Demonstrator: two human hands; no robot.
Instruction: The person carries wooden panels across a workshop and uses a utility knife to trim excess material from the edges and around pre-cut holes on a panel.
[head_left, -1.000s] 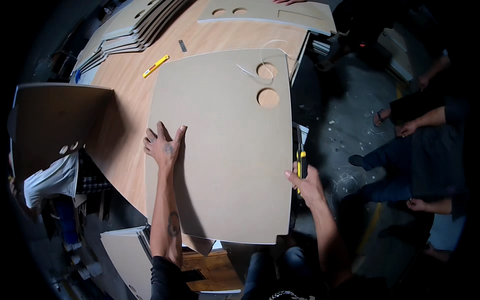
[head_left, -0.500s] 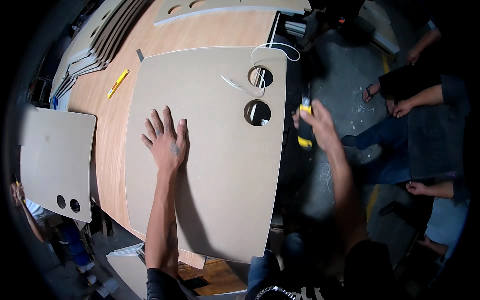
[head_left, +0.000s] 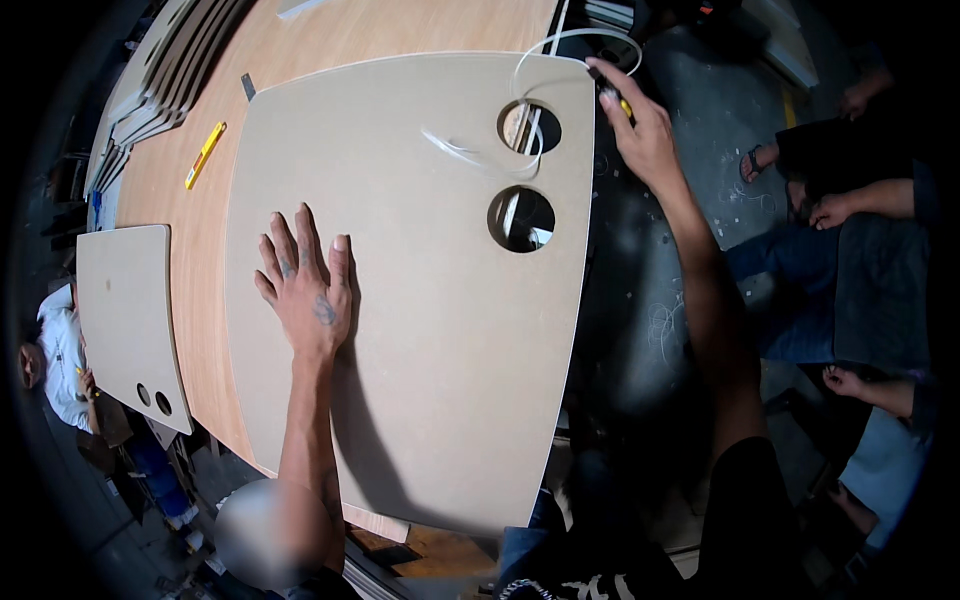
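A large beige board with rounded corners and two round holes lies flat before me. My left hand rests on it, palm down, fingers spread. At the far right corner my right hand is closed round a yellow and black utility knife, mostly hidden by the fingers. Its tip is at the board's edge, though the blade is hard to make out. A thin white edging strip loops out from that corner, over the upper hole and back onto the board, where its end looks blurred.
A second yellow cutter lies on the wood-grain table, left of the board. Several stacked boards stand at the far left. Another holed board is nearer, by a person in white. Other people sit at the right, above a littered floor.
My right hand has moved up and inward with the knife, from beside the board to its far right corner. The view has shifted slightly. My left hand stays flat on the board.
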